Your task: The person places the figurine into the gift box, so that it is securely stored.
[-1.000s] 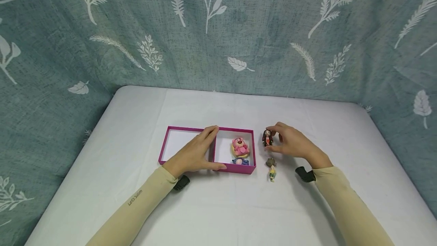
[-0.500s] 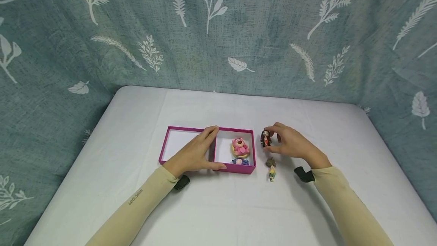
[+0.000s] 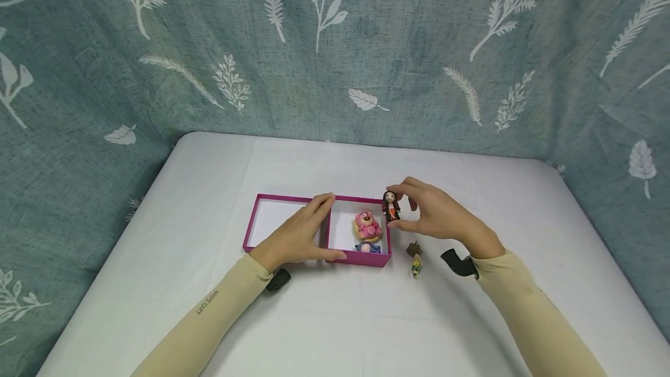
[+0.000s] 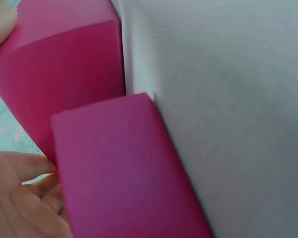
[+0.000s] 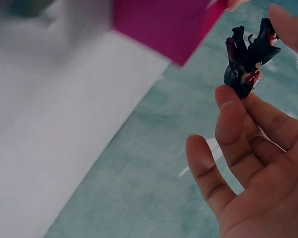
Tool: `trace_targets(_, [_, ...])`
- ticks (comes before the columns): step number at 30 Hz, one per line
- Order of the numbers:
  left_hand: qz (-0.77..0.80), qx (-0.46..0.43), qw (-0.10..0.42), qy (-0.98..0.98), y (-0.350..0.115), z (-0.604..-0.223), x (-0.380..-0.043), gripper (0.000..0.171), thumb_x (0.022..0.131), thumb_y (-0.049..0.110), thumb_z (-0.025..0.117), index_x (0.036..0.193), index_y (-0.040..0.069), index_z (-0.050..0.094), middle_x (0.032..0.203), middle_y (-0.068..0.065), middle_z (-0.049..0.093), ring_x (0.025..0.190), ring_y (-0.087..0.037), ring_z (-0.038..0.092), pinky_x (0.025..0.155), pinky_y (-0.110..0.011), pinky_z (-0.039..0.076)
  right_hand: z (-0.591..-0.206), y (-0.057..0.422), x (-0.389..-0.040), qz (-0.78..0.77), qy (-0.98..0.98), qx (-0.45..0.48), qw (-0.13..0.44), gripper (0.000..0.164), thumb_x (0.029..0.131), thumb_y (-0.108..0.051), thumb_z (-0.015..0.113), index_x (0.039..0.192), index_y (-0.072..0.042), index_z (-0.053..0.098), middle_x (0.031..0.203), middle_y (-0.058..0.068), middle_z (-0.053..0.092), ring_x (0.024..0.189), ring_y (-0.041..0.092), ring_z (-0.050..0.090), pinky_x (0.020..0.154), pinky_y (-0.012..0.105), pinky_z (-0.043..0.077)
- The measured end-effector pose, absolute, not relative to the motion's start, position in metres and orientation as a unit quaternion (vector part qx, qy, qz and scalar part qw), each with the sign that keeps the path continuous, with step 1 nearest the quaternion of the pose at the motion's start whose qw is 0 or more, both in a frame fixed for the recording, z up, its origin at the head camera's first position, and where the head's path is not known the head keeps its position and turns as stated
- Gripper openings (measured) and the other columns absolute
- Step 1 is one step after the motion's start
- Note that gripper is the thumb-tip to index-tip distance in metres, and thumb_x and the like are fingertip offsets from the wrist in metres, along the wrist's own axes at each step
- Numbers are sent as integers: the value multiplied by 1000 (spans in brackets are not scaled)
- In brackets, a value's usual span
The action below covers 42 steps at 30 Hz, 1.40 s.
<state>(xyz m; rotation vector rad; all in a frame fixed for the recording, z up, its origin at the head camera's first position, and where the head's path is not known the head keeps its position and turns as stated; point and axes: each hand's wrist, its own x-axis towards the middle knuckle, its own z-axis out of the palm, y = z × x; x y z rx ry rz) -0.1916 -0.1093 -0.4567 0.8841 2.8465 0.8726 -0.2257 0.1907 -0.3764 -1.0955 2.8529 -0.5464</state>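
My right hand (image 3: pixel 442 214) pinches a small doll figurine (image 3: pixel 391 206) with long black hair and a dark and red outfit, over the right rim of a magenta box (image 3: pixel 374 259). In the right wrist view the figurine (image 5: pixel 243 62) sits between thumb and fingertips. My left hand (image 3: pixel 298 234) grips the box, thumb at its near wall and fingers at its far wall. Inside the white-lined box lie a pink bear figurine (image 3: pixel 367 226) and, partly hidden by the near wall, a blue figurine (image 3: pixel 368 247).
A shallower magenta tray or lid (image 3: pixel 253 220) adjoins the box on the left, partly covered by my left hand. Right of the box, a little figurine (image 3: pixel 416 265) in green and yellow with a brown top lies on the white table (image 3: pixel 340 319). A leaf-patterned curtain (image 3: pixel 335 74) hangs behind.
My right hand has lifted the black-haired figurine off the table and carried it left to the box's right rim. My left hand has stayed on the box.
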Motion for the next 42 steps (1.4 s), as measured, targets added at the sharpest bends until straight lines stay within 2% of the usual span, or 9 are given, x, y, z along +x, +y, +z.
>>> trace_targets(6, [280, 281, 20, 918, -109, -456, -192, 120, 71, 71, 72, 157, 8, 18, 161, -3, 22, 146, -22, 30, 118, -39, 32, -367, 170, -219, -188, 906, -377, 27, 66, 78, -35, 83, 134, -9, 58, 110, -1, 59, 76, 10, 51, 63, 24, 46])
trace_targets(13, [276, 283, 19, 918, -109, -456, -192, 119, 72, 72, 71, 157, 8, 18, 161, -3, 22, 145, -22, 31, 117, -40, 33, -374, 160, -220, -196, 899, -390, 37, 64, 79, -34, 83, 132, -9, 59, 104, -1, 59, 77, 11, 51, 62, 24, 44])
trace_targets(21, [277, 283, 18, 918, -109, -456, -193, 119, 72, 73, 70, 157, 8, 19, 161, -2, 23, 145, -21, 32, 117, -39, 33, -385, 149, -227, -194, 893, -403, 48, 63, 78, -32, 84, 131, -7, 60, 105, -1, 60, 83, 20, 56, 70, 26, 47])
trace_targets(28, [276, 286, 16, 918, -109, -456, -194, 119, 72, 73, 70, 157, 7, 19, 161, -3, 23, 145, -21, 31, 117, -39, 33, -393, 141, -235, -185, 893, -411, 24, 66, 73, -39, 86, 128, -9, 64, 108, 1, 63, 94, 20, 54, 83, 36, 44])
trace_targets(32, [278, 288, 17, 916, -110, -456, -194, 119, 72, 74, 69, 157, 7, 19, 161, -3, 23, 145, -21, 31, 117, -40, 33, -399, 137, -239, -191, 892, -409, 15, 66, 71, -40, 87, 126, -11, 66, 117, 3, 59, 106, 20, 50, 92, 43, 38])
trace_targets(37, [280, 288, 17, 916, -110, -456, -193, 120, 72, 75, 69, 157, 7, 19, 161, -2, 23, 145, -21, 31, 117, -41, 33, -408, 132, -241, -190, 888, -419, 16, 65, 71, -39, 87, 126, -10, 66, 133, 12, 52, 123, 29, 46, 105, 56, 28])
trace_targets(42, [275, 289, 14, 917, -111, -457, -194, 119, 72, 74, 69, 157, 7, 18, 161, -3, 23, 145, -22, 31, 117, -41, 33, -415, 128, -243, -191, 891, -412, 16, 64, 70, -38, 88, 124, -11, 67, 140, 14, 48, 129, 32, 45, 106, 58, 24])
